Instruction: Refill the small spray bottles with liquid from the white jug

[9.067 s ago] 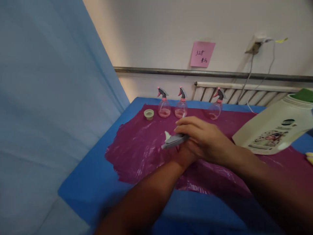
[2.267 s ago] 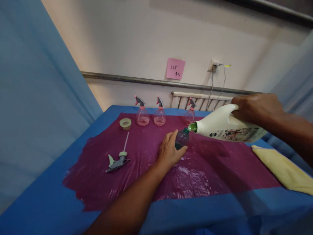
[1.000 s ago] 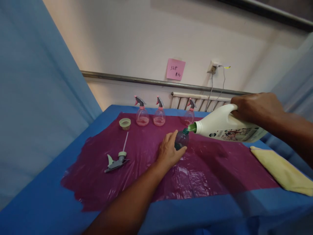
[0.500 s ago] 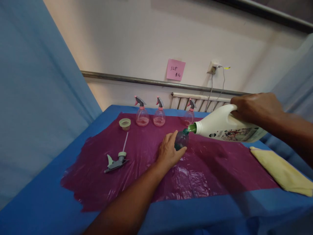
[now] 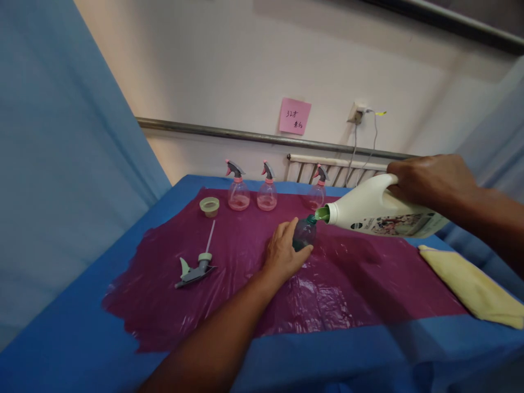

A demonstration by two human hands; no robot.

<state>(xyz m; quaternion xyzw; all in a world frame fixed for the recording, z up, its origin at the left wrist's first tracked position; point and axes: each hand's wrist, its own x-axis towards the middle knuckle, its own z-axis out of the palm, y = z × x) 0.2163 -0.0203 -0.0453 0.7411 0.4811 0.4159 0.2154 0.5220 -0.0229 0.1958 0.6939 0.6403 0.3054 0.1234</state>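
Observation:
My left hand [image 5: 285, 248] is wrapped round a clear spray bottle body [image 5: 305, 233] with a green neck, which stands upright without its trigger head. Some dark liquid shows low inside it. By its handle, my right hand [image 5: 434, 180] grips a large cream jug [image 5: 376, 213] tipped sideways, its green-lined spout at the mouth of the small bottle. A grey and pale green trigger sprayer head [image 5: 198, 270] with a thin tube lies to the left. Behind it sits a pale green cap [image 5: 209, 207], open side up.
Three spray bottles with pink collars, left [image 5: 238, 194], middle [image 5: 267, 194] and right [image 5: 317, 195], stand at the back. A purple plastic sheet [image 5: 164, 295] covers the blue tabletop [image 5: 73, 327]. At right lies a folded yellow cloth [image 5: 470, 286]. A pipe [image 5: 229, 135] runs along the wall.
Both hands hold almost the same positions. The jug stays tilted at the bottle's mouth, and the other items have not moved.

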